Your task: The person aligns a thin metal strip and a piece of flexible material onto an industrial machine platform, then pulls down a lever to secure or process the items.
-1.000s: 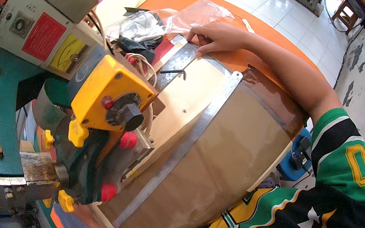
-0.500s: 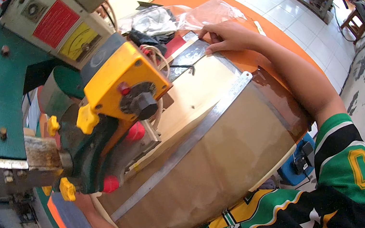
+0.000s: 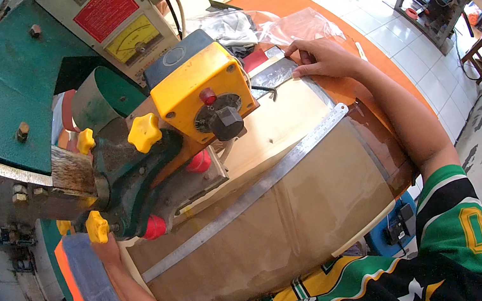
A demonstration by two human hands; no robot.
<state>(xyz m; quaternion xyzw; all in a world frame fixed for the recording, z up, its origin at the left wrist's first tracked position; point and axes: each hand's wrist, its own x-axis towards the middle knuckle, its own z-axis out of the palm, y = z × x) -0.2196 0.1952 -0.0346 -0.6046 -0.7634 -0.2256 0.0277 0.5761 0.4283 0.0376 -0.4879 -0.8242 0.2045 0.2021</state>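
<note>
One green machine (image 3: pixel 8 108) stood by one smooth, pale board (image 3: pixel 276 128), flanked by one silver ruler (image 3: pixel 249 195) and one shiny gray strip (image 3: pixel 274 73). The right hand (image 3: pixel 323 58) lay bent at the strip's right end; the left hand (image 3: pixel 108 250) half hid behind one yellow knob (image 3: pixel 97 227). Neither grip could be told.

The right forearm (image 3: pixel 405 112) slants from the right side up to the right hand (image 3: pixel 322 60), above the frame's centre; its fingers (image 3: pixel 298 45) bend leftward, apart from the thumb (image 3: pixel 302 70). The left forearm (image 3: pixel 140 291) rises from the lower left to the left hand (image 3: pixel 107 250), mostly hidden.
</note>
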